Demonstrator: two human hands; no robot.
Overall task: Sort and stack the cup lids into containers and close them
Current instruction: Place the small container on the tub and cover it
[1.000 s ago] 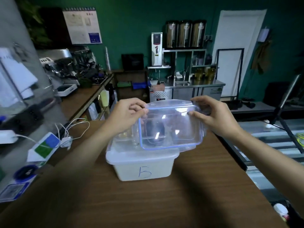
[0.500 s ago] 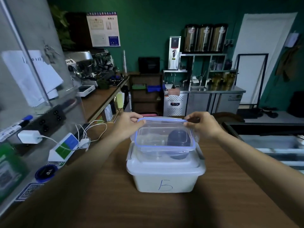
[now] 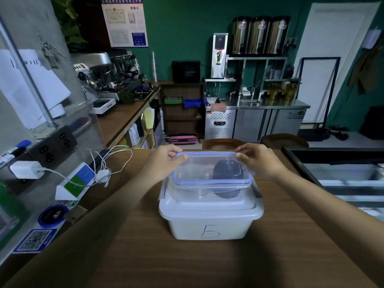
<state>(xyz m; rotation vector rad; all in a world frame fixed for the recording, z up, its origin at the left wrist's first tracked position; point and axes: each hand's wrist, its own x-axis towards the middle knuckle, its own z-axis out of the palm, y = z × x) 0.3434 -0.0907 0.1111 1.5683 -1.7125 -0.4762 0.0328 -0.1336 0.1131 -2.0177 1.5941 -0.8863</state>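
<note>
One white plug-in charger (image 3: pixel 26 169) at far left, white cables running right from it. Left hand (image 3: pixel 164 162) pinches the far left corner of the small clear rectangular plastic container with blue-rimmed lid (image 3: pixel 199 175). Container rests on the closed white plastic box marked "B" (image 3: pixel 209 223), mid brown wooden tabletop (image 3: pixel 187 265). Dark round cup lids (image 3: pixel 227 170) sit inside the container, right half. Right hand (image 3: pixel 262 162) pinches the far right corner.

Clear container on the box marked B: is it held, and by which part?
Yes: the left grip and right grip pinch the clear container at the far corners of its blue-rimmed lid.
</note>
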